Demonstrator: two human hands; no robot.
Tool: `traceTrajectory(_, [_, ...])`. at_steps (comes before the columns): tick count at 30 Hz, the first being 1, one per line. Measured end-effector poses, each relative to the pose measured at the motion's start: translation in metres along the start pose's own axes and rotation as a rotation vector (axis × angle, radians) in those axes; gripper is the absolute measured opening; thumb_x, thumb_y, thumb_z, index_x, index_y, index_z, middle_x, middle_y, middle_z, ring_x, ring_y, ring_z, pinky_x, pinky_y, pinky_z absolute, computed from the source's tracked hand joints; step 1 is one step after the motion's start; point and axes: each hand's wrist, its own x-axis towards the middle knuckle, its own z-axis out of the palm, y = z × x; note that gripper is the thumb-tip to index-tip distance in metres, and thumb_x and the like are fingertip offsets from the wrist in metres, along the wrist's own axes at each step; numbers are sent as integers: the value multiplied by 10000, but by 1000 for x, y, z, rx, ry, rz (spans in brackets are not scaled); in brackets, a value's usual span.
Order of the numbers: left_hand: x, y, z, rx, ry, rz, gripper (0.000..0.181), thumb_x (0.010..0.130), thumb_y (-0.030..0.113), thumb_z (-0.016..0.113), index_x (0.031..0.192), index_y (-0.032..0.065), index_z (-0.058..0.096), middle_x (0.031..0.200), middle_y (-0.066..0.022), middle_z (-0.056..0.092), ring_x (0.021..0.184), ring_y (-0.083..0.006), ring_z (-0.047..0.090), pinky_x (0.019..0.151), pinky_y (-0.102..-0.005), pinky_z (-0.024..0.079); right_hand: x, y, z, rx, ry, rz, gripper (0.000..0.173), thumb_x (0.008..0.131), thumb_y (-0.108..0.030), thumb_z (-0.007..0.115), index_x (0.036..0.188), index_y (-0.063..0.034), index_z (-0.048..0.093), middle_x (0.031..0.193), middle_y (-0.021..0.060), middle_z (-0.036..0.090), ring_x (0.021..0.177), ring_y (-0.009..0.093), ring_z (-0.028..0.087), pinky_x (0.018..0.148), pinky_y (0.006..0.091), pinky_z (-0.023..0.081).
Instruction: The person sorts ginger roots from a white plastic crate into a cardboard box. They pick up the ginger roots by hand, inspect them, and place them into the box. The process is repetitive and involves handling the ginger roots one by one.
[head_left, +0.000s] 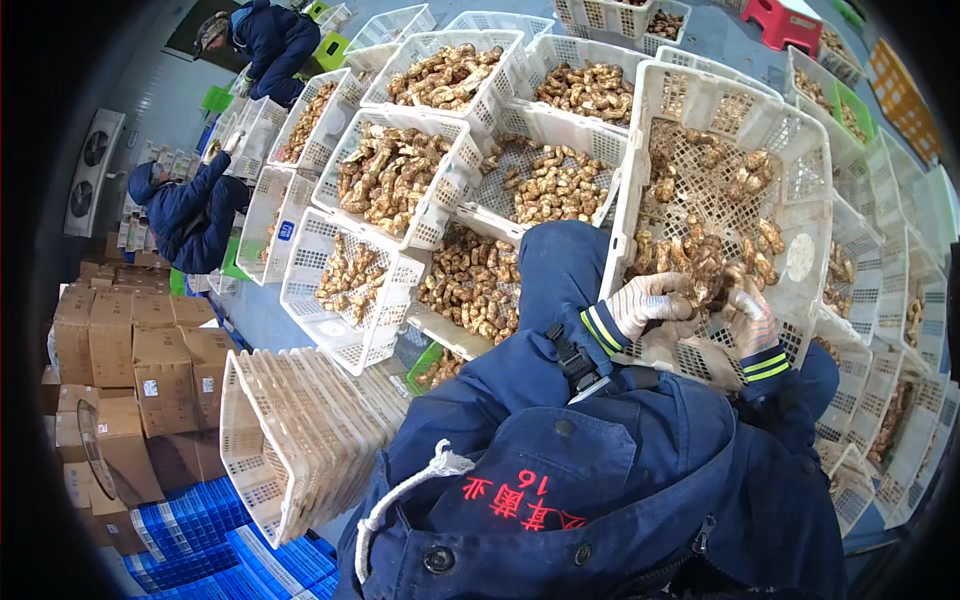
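Both my hands wear striped knit gloves with blue, yellow-banded cuffs. My left hand (651, 306) grips a dark brown, soil-covered mushroom (706, 268) from its left side. On the other side of it, the bent fingers of my right hand (750, 319) close on its lower right part; their tips are partly hidden. The hands are over the near end of a white perforated plastic crate (806, 161). Inside it, more brown mushrooms (752, 174) lie in loose clumps on the mesh floor, along with bits of dirt.
Left of my crate stand several white crates of mushrooms (391, 176). More crates (847, 270) line the right. A nested crate stack (300, 442) stands lower left, near cardboard boxes (161, 367) and blue crates (187, 532). Two co-workers (195, 210) crouch upper left. A red stool (784, 22) is behind.
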Motion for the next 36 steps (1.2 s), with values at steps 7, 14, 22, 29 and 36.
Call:
traceTrajectory(7, [2,-1,0,-36,36,40,275,815,130,656,1007,-7,515,918,-107,622,902,-211,642,825,-318,504,-2,-7,20,-65,29,80,544,819,-125,576,1325,10,432,1148,66,580,932,155,574,746,302,507])
traceTrajectory(14, [5,6,9,-95,137,-16,145,822,82,640,807,12,514,861,-111,615,866,-207,656,792,-317,533,7,13,-5,-239,195,164,605,814,-140,616,1350,30,392,1134,113,584,815,168,605,732,325,516])
traceTrajectory(22, [3,1,-1,-146,109,-12,219,812,41,638,995,-18,534,945,-167,615,917,-252,651,821,-334,546,5,12,-3,-290,59,124,468,836,-173,585,1250,25,490,1106,77,583,929,160,571,736,287,494])
traceTrajectory(29, [7,-8,-7,-111,63,-22,422,823,60,614,1222,-6,496,1036,-143,629,948,-245,648,794,-313,548,15,25,-21,-299,80,144,448,835,-155,570,1250,-3,492,1004,63,584,815,180,573,677,341,512])
traceTrajectory(36, [10,-19,-19,-51,56,6,427,823,58,616,1228,-5,500,1061,-136,618,977,-243,635,868,-322,525,10,22,-15,-257,44,145,410,804,-187,600,1181,-50,514,932,44,580,680,175,579,616,308,504])
